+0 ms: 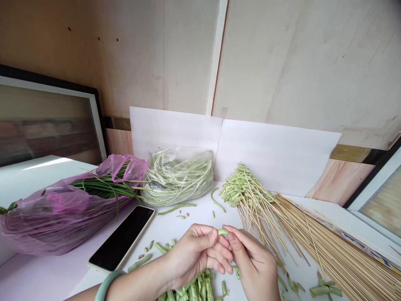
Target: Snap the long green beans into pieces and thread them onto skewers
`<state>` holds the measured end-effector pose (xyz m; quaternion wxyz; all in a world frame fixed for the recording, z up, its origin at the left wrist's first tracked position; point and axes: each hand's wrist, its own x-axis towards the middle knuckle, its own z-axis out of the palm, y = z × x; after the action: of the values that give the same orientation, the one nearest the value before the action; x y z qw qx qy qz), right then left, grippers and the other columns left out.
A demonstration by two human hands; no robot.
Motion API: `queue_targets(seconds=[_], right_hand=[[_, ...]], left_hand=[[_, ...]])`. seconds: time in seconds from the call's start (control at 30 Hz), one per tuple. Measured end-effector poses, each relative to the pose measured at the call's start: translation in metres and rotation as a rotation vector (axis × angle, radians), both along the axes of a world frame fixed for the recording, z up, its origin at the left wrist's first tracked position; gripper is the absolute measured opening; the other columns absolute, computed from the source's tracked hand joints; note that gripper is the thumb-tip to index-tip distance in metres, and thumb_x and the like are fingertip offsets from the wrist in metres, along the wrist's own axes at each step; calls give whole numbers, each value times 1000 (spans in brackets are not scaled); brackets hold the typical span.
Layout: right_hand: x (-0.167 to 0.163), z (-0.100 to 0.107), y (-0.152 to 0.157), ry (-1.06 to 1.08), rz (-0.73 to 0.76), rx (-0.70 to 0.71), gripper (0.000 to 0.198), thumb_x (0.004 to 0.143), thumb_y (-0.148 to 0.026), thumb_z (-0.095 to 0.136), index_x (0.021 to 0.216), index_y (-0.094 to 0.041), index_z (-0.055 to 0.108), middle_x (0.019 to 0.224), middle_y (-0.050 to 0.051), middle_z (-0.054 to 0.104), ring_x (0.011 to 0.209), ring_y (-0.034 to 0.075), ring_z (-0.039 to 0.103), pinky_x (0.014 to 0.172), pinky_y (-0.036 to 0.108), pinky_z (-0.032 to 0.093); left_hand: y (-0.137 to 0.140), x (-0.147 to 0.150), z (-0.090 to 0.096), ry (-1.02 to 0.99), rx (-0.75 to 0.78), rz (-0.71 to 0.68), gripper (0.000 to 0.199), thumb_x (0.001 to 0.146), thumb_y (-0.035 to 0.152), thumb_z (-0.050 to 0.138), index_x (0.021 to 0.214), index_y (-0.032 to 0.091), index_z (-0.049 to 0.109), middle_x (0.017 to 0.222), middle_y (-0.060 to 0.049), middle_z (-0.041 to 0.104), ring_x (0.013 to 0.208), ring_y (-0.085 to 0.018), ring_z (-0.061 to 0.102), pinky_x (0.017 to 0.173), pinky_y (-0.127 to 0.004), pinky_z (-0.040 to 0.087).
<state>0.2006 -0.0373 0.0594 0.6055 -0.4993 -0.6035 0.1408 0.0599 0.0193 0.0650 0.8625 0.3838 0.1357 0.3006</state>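
A short piece of green bean (223, 231) is pinched between both hands at the front middle. My left hand (200, 248) grips one end with thumb and forefinger, its other fingers loosely curled. On the other end, my right hand (252, 255) closes its thumb and fingertips. Beneath the hands lies a heap of cut bean pieces (196, 289), partly hidden by my left hand and wrist. Behind my right hand, a pile of skewered beans (239, 184) leans near the white board.
Bare bamboo skewers (338, 244) spread across the right. A phone (122, 240) lies left, beside a purple bag (62, 213) of green stalks. A clear bag of long beans (180, 177) stands against the white board (175, 125). Loose beans (177, 208) and scraps dot the table.
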Motion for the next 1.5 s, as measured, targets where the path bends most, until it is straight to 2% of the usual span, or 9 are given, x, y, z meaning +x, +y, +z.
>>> queue_targets(seconds=[0.33, 0.53, 0.67, 0.87, 0.97, 1.07, 1.17, 1.33, 1.5], right_hand=[[-14, 3, -4, 95, 10, -40, 31, 90, -38, 55, 73, -19, 72, 53, 1, 59, 46, 15, 56, 46, 21, 51], [-16, 15, -2, 195, 100, -161, 41, 87, -48, 56, 59, -19, 59, 47, -1, 52, 41, 13, 49, 41, 21, 45], [-11, 20, 7, 344, 161, -292, 47, 77, -60, 63, 60, -17, 58, 44, -5, 41, 37, 8, 36, 33, 20, 31], [4, 29, 18, 532, 136, -239, 45, 76, -58, 67, 65, -15, 59, 57, -5, 43, 39, 4, 29, 36, 20, 26], [11, 34, 19, 530, 176, -248, 41, 79, -52, 66, 65, -14, 61, 60, -2, 49, 40, 5, 32, 38, 21, 29], [18, 38, 18, 509, 231, -275, 23, 78, -38, 67, 81, -14, 69, 67, 1, 56, 46, 9, 43, 46, 25, 40], [26, 43, 17, 340, 273, -331, 27, 73, -23, 64, 97, -18, 73, 86, 4, 59, 53, 11, 51, 53, 27, 46], [34, 57, 13, -241, 377, -406, 34, 81, -15, 51, 103, -26, 75, 90, 3, 57, 79, 17, 59, 73, 30, 50], [31, 57, 10, -381, 360, -481, 38, 78, -8, 52, 109, -26, 64, 89, 0, 66, 89, 19, 62, 82, 32, 48]], left_hand=[[-6, 2, -5, -5, 25, -28, 38, 77, 42, 71, 71, 5, 67, 67, -11, 68, 55, -15, 67, 56, -22, 52], [-3, -1, 6, 73, 102, -20, 40, 76, 45, 71, 68, 6, 66, 67, -10, 67, 53, -12, 64, 56, -21, 50], [-4, -2, 14, 214, 268, -51, 47, 73, 55, 68, 63, 10, 64, 64, -6, 63, 50, -11, 59, 54, -21, 46], [-23, -4, 9, 444, 736, -252, 46, 78, 59, 59, 64, 16, 67, 61, -1, 56, 59, -11, 49, 62, -22, 42], [-22, -1, 8, 378, 544, -238, 48, 75, 61, 61, 65, 14, 64, 60, -2, 57, 54, -11, 51, 57, -23, 43], [-12, 2, 8, 220, 196, -97, 43, 76, 55, 64, 72, 12, 62, 60, -5, 61, 48, -12, 57, 50, -22, 43], [0, 2, 9, 136, 16, 51, 32, 81, 41, 61, 78, 9, 61, 60, -5, 62, 46, -12, 58, 50, -21, 43], [9, -1, 9, 149, -44, 117, 29, 84, 39, 58, 76, 11, 57, 61, -5, 63, 48, -11, 59, 52, -21, 43], [7, 0, 6, 279, 126, -26, 43, 77, 55, 62, 77, 13, 54, 59, -2, 62, 46, -11, 58, 50, -21, 42]])
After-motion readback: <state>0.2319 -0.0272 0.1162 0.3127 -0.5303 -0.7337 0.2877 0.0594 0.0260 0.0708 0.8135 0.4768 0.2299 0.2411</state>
